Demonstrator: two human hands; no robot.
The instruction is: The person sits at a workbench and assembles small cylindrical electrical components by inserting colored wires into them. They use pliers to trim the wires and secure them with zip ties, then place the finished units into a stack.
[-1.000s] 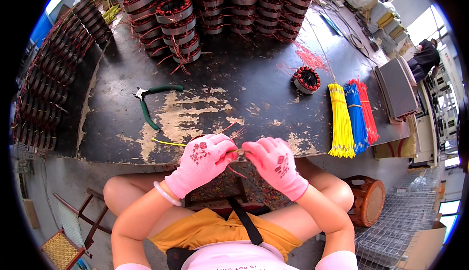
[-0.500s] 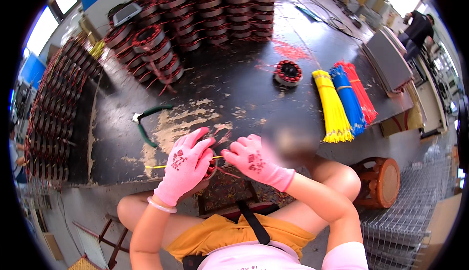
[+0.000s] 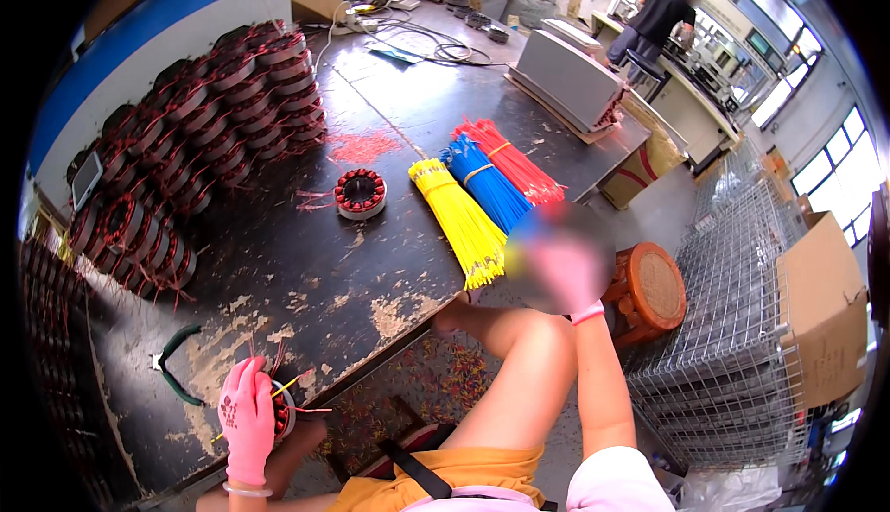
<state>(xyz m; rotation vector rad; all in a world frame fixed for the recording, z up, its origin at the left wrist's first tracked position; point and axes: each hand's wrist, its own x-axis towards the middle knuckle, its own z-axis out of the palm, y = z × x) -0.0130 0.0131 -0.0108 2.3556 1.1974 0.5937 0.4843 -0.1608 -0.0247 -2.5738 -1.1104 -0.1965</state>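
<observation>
My left hand (image 3: 247, 419), in a pink glove, is closed on a motor stator (image 3: 286, 412) with red windings at the table's near edge. A yellow wire (image 3: 291, 384) sticks out past the fingers across the stator, and reddish leads trail from it. My right hand (image 3: 573, 276), gloved in pink too, is stretched out to the right, near the lower ends of the blue wire bundle (image 3: 489, 183) and the red wire bundle (image 3: 510, 162). A blurred patch covers its fingers. The yellow wire bundle (image 3: 456, 223) lies left of the blue one.
Green-handled cutters (image 3: 169, 364) lie left of my left hand. Another stator (image 3: 360, 194) sits mid-table beside red wire scraps (image 3: 363, 148). Stacked stators (image 3: 222, 109) stand along the left. A round wooden stool (image 3: 654, 290) and wire mesh cages (image 3: 714, 364) are at the right.
The view has turned to the right. My right hand has left the stator and the yellow wire and swung out to the wire bundles. My left hand stays on the stator.
</observation>
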